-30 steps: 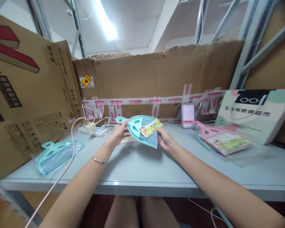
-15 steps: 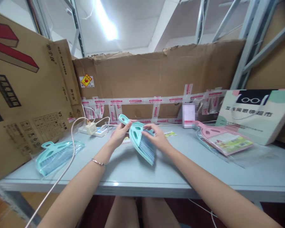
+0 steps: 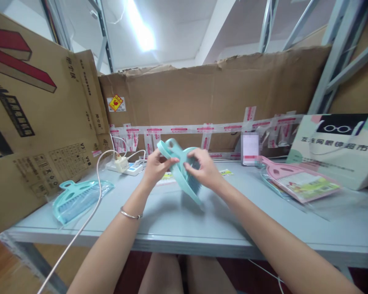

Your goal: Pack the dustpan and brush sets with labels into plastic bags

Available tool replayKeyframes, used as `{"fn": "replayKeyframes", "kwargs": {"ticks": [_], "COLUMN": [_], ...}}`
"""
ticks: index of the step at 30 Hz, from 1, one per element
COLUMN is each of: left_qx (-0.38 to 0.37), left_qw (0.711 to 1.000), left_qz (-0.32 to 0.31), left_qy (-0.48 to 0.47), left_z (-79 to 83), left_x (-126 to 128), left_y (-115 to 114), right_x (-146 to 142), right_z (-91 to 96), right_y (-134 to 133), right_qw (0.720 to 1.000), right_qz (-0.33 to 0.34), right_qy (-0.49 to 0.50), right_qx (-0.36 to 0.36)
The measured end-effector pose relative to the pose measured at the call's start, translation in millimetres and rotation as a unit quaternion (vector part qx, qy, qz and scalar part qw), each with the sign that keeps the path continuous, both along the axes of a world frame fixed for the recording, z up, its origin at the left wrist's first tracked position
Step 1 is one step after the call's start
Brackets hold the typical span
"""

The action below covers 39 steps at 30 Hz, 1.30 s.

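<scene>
Both my hands hold a teal mini dustpan with its brush (image 3: 180,166), tilted on edge above the grey table (image 3: 178,220). My left hand (image 3: 155,168) grips it by the handle end at the upper left. My right hand (image 3: 204,169) is curled over the brush and bristle side. A small yellow-green label card (image 3: 226,172) lies flat on the table just right of my right hand. Another printed card (image 3: 167,178) lies under the dustpan.
A bagged teal dustpan set (image 3: 79,196) lies at the left. A pink set with a label in a clear bag (image 3: 297,181) lies at the right, before a printed paper bag (image 3: 337,149). A white power strip (image 3: 124,166) and cable sit at the back left. Cardboard walls surround the table.
The label card that my right hand held against the dustpan now lies on the table. The dustpan has been turned from flat to on edge, and my right hand has moved onto the brush.
</scene>
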<state>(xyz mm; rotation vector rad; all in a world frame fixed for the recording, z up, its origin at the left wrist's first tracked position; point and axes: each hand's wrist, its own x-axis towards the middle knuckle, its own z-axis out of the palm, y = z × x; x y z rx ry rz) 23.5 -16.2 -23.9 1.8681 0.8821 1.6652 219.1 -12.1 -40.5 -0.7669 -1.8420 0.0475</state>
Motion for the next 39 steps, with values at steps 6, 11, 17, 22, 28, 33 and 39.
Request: {"fn": "replayKeyframes", "kwargs": {"ticks": [6,11,17,22,28,33,39], "left_qx": [0.079,0.037,0.051,0.013,-0.026,-0.135,-0.253], "left_qw": [0.975,0.988,0.965,0.978,0.985,0.965,0.880], "left_qz": [0.197,0.112,0.051,0.055,-0.044,0.178,0.282], "left_qy": [-0.063,0.103,0.252,0.202,0.163,0.136,0.285], "left_z": [6.8,-7.3,-16.0,-16.9,-11.3,-16.3,-49.9], "left_x": [-40.8,-18.8,-15.2,-15.7,-19.7,-52.7,-66.4], "left_y": [10.1,14.7,18.5,20.6,17.2,34.1,68.2], "right_x": [32.5,1.2,-22.2,-13.0,-22.0,-13.4,-2.8], "right_z": [2.5,-9.8,-5.4,-8.6,-21.1,-20.4,-21.2], "right_y": [24.6,37.8,36.1,23.1,25.4,29.7,28.9], "right_qw": [0.996,0.999,0.969,0.952,0.991,0.999,0.998], "right_qz": [-0.058,0.029,0.181,0.213,0.068,0.004,0.008], "right_qy": [0.054,0.005,-0.051,-0.061,-0.105,-0.031,-0.053], "right_qx": [0.030,-0.020,-0.158,-0.213,-0.056,0.004,0.027]}}
